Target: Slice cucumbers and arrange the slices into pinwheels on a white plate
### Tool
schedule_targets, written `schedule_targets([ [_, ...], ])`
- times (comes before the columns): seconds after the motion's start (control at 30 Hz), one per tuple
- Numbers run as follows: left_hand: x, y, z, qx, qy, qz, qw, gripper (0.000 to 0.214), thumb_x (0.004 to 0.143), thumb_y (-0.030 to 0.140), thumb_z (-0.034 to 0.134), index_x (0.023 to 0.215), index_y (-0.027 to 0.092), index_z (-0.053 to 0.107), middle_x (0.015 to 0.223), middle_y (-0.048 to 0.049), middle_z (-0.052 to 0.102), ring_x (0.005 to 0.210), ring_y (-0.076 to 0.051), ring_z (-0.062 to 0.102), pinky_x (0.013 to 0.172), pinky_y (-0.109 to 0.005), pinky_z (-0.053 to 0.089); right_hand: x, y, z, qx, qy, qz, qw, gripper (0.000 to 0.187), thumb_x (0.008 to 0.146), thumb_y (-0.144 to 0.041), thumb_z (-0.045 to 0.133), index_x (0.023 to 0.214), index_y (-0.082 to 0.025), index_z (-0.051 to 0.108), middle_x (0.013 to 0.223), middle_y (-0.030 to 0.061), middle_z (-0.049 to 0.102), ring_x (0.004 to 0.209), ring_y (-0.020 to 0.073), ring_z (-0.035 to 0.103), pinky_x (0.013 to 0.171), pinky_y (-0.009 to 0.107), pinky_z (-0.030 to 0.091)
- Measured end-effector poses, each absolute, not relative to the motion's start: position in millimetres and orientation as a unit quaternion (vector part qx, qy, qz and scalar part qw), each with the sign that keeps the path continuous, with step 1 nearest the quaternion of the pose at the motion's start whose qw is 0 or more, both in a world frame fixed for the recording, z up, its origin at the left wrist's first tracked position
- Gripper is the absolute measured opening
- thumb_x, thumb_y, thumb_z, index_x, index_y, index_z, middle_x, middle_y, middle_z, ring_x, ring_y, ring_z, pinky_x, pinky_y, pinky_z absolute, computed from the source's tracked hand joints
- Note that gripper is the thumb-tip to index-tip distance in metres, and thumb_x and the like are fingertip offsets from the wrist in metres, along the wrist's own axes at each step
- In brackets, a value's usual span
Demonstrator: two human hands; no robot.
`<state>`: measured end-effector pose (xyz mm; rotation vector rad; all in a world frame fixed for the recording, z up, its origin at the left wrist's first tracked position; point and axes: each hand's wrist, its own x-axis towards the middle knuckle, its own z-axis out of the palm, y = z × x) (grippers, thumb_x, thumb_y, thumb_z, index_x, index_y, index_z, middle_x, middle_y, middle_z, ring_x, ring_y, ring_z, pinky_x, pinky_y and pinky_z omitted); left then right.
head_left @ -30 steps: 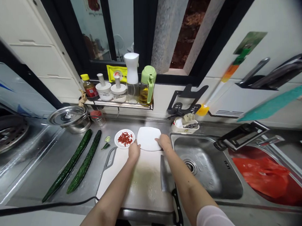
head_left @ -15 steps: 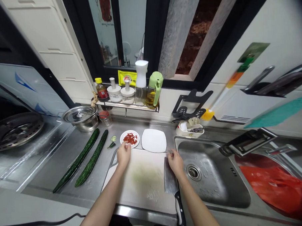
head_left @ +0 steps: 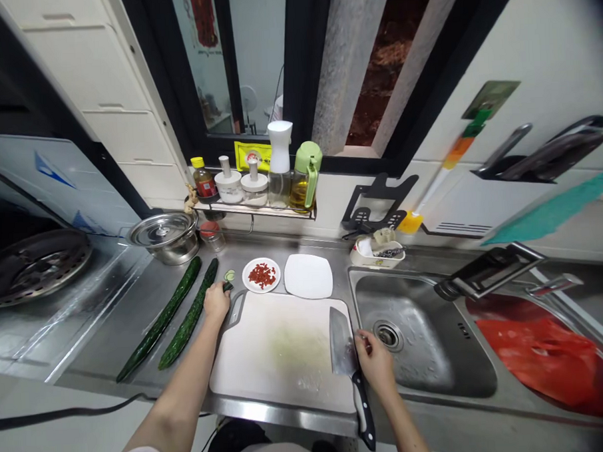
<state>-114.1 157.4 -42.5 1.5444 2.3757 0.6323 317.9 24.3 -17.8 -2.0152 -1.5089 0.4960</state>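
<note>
At the upper left of the cutting board (head_left: pixel 268 381), my left hand (head_left: pixel 217 301) has its fingers drawn together on a small dark-green cucumber end (head_left: pixel 227 286). Its fingertips are partly hidden. Thin pale cucumber slices (head_left: pixel 229 275) lie just beyond. Beside that hand are two long cucumbers, the nearer one (head_left: pixel 190 329) and the farther one (head_left: pixel 160 322). My right hand (head_left: pixel 376 357) hovers by the sink's left edge, fingers loosely curled and apart, holding nothing visible. Close to it, a cleaver (head_left: pixel 342 344) rests on the board's right side, its black handle over the front edge.
Behind the board stand a plate of chopped red pieces (head_left: pixel 249 285) and a white square plate (head_left: pixel 308 276). The sink (head_left: pixel 427 367) is at right, with a red plastic bag (head_left: pixel 537 362) beyond. A lidded steel pot (head_left: pixel 170 248) stands at back left, below a condiment shelf (head_left: pixel 261 211).
My left hand has moved left from the plate of red pieces to the cucumber end. My right hand has shifted down and right, away from the cleaver blade's tip. The view has moved slightly.
</note>
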Motion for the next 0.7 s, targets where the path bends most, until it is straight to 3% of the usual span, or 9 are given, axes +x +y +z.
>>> schedule_targets([
  [0.23, -98, 139, -35, 0.460, 0.639, 0.546, 0.286, 0.043, 0.078, 0.038, 0.059, 0.115, 0.016, 0.059, 0.113, -0.0107, 0.066, 0.104, -0.020, 0.061, 0.092, -0.034, 0.048, 309, 12, -21, -0.746, -0.574, 0.204, 0.268, 0.045, 0.083, -0.047, 0.039, 0.098, -0.016, 0.068, 0.094, 0.0124, 0.070, 0.074, 0.0224, 0.063, 0.073, 0.033, 0.048],
  [0.4, -81, 122, -15, 0.489, 0.590, 0.562, 0.312, 0.045, 0.073, 0.039, 0.066, 0.112, 0.016, 0.061, 0.119, -0.0127, 0.064, 0.109, -0.023, 0.060, 0.081, -0.030, 0.050, 306, 7, -20, -0.745, -0.589, 0.204, 0.235, 0.041, 0.086, -0.045, 0.037, 0.095, -0.018, 0.066, 0.095, 0.0111, 0.070, 0.082, 0.0232, 0.064, 0.078, 0.033, 0.047],
  [0.7, -67, 99, 10, 0.516, 0.531, 0.556, 0.377, 0.042, 0.074, 0.037, 0.066, 0.111, 0.016, 0.060, 0.116, -0.0114, 0.066, 0.106, -0.022, 0.060, 0.081, -0.029, 0.048, 301, -6, -16, -0.760, -0.594, 0.199, 0.172, 0.037, 0.088, -0.044, 0.036, 0.092, -0.020, 0.063, 0.094, 0.0081, 0.068, 0.079, 0.0202, 0.062, 0.071, 0.029, 0.042],
])
